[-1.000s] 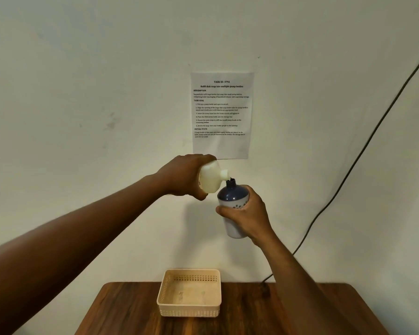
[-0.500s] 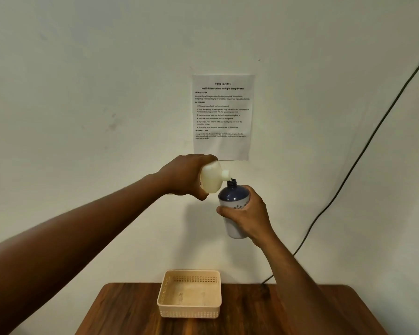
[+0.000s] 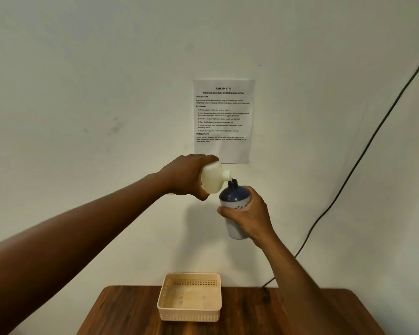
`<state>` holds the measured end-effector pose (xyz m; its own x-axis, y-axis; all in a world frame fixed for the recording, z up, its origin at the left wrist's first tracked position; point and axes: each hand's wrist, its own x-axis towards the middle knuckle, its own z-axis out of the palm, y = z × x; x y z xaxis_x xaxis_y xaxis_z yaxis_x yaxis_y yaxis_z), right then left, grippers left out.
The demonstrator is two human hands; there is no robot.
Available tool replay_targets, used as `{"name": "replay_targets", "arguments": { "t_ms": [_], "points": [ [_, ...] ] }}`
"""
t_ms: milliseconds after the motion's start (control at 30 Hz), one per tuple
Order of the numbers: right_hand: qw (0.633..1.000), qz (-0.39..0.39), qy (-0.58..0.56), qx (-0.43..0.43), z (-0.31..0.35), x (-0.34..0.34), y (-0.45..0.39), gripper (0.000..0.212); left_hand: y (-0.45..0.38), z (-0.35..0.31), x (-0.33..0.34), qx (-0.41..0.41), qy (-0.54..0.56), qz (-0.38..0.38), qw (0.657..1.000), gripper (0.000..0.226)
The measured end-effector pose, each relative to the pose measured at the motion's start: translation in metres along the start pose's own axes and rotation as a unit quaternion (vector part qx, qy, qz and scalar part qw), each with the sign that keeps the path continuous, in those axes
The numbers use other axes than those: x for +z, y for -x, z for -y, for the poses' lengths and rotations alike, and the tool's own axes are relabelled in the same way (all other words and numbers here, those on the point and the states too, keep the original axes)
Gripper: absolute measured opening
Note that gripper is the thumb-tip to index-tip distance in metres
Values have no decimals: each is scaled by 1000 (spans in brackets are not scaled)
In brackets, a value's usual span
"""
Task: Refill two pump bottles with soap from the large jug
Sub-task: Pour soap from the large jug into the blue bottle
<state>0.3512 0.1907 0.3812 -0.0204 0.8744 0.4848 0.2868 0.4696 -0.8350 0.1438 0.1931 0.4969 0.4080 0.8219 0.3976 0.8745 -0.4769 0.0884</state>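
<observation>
Cream plastic soap jug (image 3: 212,178) tipped sideways, left hand (image 3: 184,175) fingers wrapped round it, spout touching mouth of upright navy-and-white pump bottle (image 3: 235,201); right hand (image 3: 248,217) fingers curled round bottle.

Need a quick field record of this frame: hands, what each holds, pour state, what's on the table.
left hand: grips cream jug, tipped on its side, spout toward the bottle
right hand: grips blue-and-white bottle, upright, no pump fitted
pour: jug spout at the bottle's open neck; soap flow too small to tell
table: wooden, holds beige basket, nothing visible inside
wall: printed task sheet, black cable
</observation>
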Motion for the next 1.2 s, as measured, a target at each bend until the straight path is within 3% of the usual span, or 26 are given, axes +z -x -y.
{"name": "replay_targets", "arguments": {
  "t_ms": [1200],
  "points": [
    [1000,-11,-4,8,1,2,-6,69,-4,-9,-15,8,-29,18,999,66]
  ]
}}
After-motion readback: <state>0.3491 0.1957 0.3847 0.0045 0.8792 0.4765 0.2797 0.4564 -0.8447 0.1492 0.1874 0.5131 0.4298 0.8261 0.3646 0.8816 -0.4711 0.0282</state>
